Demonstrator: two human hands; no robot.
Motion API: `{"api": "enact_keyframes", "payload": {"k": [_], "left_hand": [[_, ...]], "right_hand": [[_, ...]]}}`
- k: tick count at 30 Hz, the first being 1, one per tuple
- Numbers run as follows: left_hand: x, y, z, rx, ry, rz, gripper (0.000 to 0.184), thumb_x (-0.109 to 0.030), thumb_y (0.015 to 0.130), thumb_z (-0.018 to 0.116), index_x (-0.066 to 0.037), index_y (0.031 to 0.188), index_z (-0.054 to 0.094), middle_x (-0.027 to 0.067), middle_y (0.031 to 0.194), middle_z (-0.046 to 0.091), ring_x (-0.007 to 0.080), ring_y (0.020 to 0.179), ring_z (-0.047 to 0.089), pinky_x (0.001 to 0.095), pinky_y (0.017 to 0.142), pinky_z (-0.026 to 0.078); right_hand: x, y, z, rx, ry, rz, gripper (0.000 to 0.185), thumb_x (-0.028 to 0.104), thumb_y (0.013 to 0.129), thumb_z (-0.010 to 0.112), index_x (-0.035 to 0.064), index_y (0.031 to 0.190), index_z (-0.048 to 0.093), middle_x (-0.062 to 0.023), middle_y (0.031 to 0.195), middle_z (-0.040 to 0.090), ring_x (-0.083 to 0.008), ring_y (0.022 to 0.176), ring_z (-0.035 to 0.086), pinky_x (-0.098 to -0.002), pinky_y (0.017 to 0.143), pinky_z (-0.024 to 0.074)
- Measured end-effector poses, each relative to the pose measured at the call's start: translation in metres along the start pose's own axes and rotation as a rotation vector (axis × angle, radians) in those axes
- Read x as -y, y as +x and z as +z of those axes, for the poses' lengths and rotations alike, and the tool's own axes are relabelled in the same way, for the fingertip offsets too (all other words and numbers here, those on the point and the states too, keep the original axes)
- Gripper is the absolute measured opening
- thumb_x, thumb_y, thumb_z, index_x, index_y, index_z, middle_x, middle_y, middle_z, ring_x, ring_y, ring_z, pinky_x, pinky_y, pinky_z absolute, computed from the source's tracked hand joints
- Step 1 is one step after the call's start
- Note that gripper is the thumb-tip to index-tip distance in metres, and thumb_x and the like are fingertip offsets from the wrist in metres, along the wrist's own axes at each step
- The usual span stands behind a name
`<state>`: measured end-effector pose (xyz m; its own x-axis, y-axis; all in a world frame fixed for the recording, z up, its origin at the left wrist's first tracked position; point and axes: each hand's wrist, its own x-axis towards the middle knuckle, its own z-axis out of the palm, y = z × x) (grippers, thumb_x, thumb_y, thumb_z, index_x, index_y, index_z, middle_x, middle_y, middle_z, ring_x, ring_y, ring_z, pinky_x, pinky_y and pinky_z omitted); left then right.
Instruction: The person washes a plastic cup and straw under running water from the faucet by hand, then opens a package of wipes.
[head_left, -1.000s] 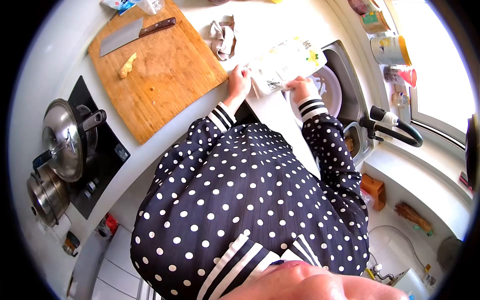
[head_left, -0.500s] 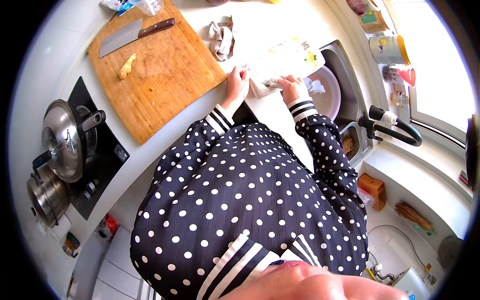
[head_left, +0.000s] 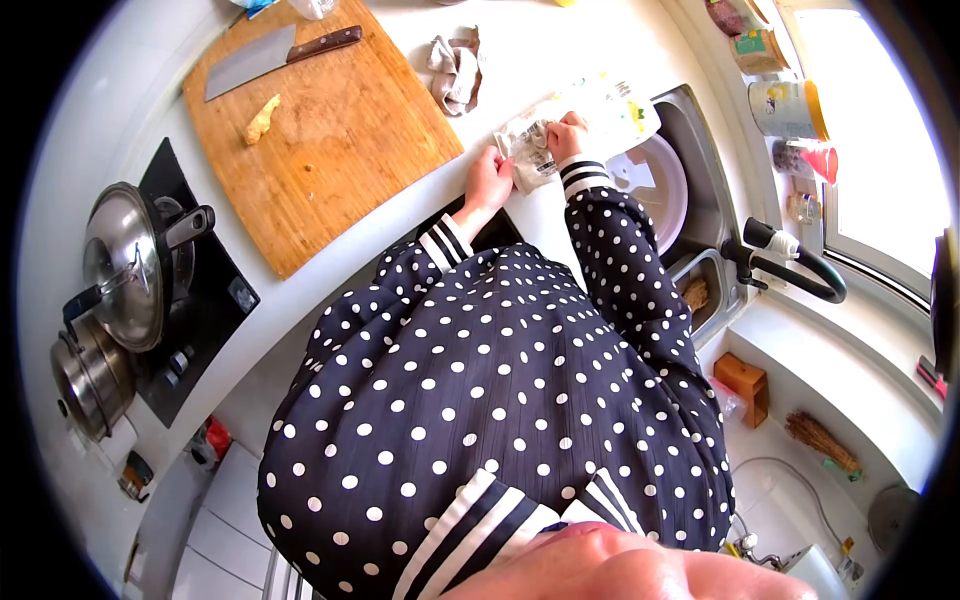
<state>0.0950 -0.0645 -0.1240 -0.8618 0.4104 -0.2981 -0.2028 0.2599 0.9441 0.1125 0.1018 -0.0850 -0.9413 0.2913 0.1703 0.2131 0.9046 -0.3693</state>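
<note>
A white plastic packet with yellow and green print point(head_left: 613, 98) lies on the counter beside the sink, its near part clear and crinkled. My left hand point(head_left: 488, 182) is closed on the packet's near left edge. Farther up the packet, my right hand point(head_left: 567, 136) is closed with its fingers on the crinkled film; the fingertips are partly hidden. What is inside the packet I cannot make out. To the left is a wooden cutting board point(head_left: 340, 170) bearing a piece of ginger point(head_left: 262, 120) and a cleaver point(head_left: 250, 62).
A crumpled grey cloth point(head_left: 456, 72) lies behind my hands. On the right, the sink point(head_left: 705, 165) holds a pale basin point(head_left: 668, 190), with a black faucet point(head_left: 790, 255) beside it. A lidded pan point(head_left: 125, 265) and a steel pot point(head_left: 90, 375) stand around the cooktop point(head_left: 180, 375) at left.
My right hand has moved up and left over the packet, away from its near right edge. The left hand stays at the near left edge, and more crinkled film shows. The view has shifted slightly.
</note>
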Motion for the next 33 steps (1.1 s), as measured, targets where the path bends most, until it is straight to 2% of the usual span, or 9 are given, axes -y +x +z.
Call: {"api": "enact_keyframes", "payload": {"k": [3, 6, 8, 11, 12, 14, 15, 18, 33], "left_hand": [[-0.003, 0.002, -0.002, 0.004, -0.058, 0.006, 0.018, -0.016, 0.082, 0.056, -0.001, 0.075, 0.049, 0.0156, 0.063, 0.057, 0.0296, 0.058, 0.057, 0.038, 0.055, 0.044], [0.008, 0.001, 0.001, -0.008, -0.036, 0.023, 0.017, -0.016, 0.081, 0.055, -0.001, 0.076, 0.049, 0.0155, 0.064, 0.058, 0.0299, 0.058, 0.057, 0.0386, 0.055, 0.043], [0.011, 0.004, 0.004, -0.018, -0.069, 0.034, 0.017, -0.016, 0.081, 0.055, -0.001, 0.076, 0.049, 0.0154, 0.064, 0.057, 0.03, 0.058, 0.057, 0.0391, 0.055, 0.043], [0.011, 0.005, 0.002, 0.002, -0.018, 0.007, 0.016, -0.015, 0.081, 0.055, -0.001, 0.076, 0.049, 0.0159, 0.065, 0.058, 0.0304, 0.059, 0.057, 0.0386, 0.055, 0.043], [0.005, 0.002, 0.001, 0.001, -0.003, 0.01, 0.016, -0.015, 0.081, 0.055, 0.0, 0.076, 0.049, 0.0161, 0.065, 0.058, 0.0304, 0.059, 0.057, 0.0383, 0.055, 0.043], [-0.002, -0.001, 0.003, -0.007, -0.154, 0.019, 0.016, -0.014, 0.081, 0.054, 0.0, 0.076, 0.048, 0.0163, 0.065, 0.057, 0.0309, 0.06, 0.057, 0.0385, 0.056, 0.043], [-0.004, -0.001, 0.002, -0.019, -0.101, 0.035, 0.016, -0.013, 0.081, 0.054, 0.0, 0.076, 0.047, 0.0164, 0.065, 0.057, 0.0311, 0.06, 0.057, 0.0387, 0.056, 0.043], [-0.011, -0.004, -0.003, -0.018, 0.046, 0.054, 0.014, -0.013, 0.081, 0.053, -0.001, 0.077, 0.047, 0.0172, 0.065, 0.057, 0.0322, 0.061, 0.057, 0.0402, 0.056, 0.043], [-0.013, -0.007, -0.006, -0.002, 0.071, 0.044, 0.015, -0.016, 0.082, 0.053, -0.002, 0.079, 0.048, 0.0167, 0.069, 0.058, 0.0331, 0.064, 0.058, 0.0425, 0.058, 0.043]], "right_hand": [[0.045, -0.01, -0.016, 0.146, 0.147, 0.104, 0.01, 0.02, 0.073, 0.06, 0.0141, 0.067, 0.064, -0.0049, 0.077, 0.058, -0.0238, 0.086, 0.057, -0.0374, 0.072, 0.0464], [0.037, -0.022, -0.001, 0.077, 0.107, -0.16, 0.01, 0.019, 0.073, 0.059, 0.0118, 0.067, 0.061, -0.0056, 0.078, 0.057, -0.0251, 0.083, 0.056, -0.0385, 0.071, 0.0462], [0.005, -0.007, 0.023, -0.087, 0.141, -0.277, 0.009, 0.002, 0.061, 0.064, 0.0109, 0.064, 0.061, -0.007, 0.068, 0.053, -0.0262, 0.069, 0.055, -0.0354, 0.063, 0.0459], [-0.044, 0.014, 0.027, -0.124, 0.185, -0.005, 0.007, 0.003, 0.063, 0.063, 0.0092, 0.064, 0.063, -0.0086, 0.067, 0.055, -0.0273, 0.066, 0.055, -0.0359, 0.062, 0.0459], [-0.053, 0.014, 0.028, -0.15, 0.001, -0.146, 0.004, 0.006, 0.065, 0.063, 0.0102, 0.065, 0.064, -0.0085, 0.067, 0.055, -0.0272, 0.066, 0.055, -0.0365, 0.063, 0.0463], [0.01, -0.004, 0.035, 0.247, -0.771, -0.272, 0.002, 0.013, 0.067, 0.062, 0.0125, 0.066, 0.063, -0.0067, 0.069, 0.055, -0.0256, 0.07, 0.056, -0.0377, 0.067, 0.0467], [0.038, -0.023, -0.006, 0.001, -0.13, -0.334, 0.004, 0.018, 0.066, 0.062, 0.0149, 0.065, 0.062, -0.0046, 0.07, 0.055, -0.0233, 0.074, 0.056, -0.0364, 0.068, 0.0466], [0.005, -0.016, 0.004, -0.04, 0.151, -0.289, 0.007, 0.007, 0.059, 0.064, 0.0114, 0.064, 0.061, -0.0052, 0.068, 0.053, -0.0246, 0.07, 0.053, -0.0346, 0.066, 0.0452], [0.031, -0.02, -0.022, 0.097, 0.093, -0.142, 0.011, 0.005, 0.067, 0.06, 0.0103, 0.074, 0.066, -0.0078, 0.072, 0.055, -0.0254, 0.075, 0.056, -0.0337, 0.073, 0.0466]]}}
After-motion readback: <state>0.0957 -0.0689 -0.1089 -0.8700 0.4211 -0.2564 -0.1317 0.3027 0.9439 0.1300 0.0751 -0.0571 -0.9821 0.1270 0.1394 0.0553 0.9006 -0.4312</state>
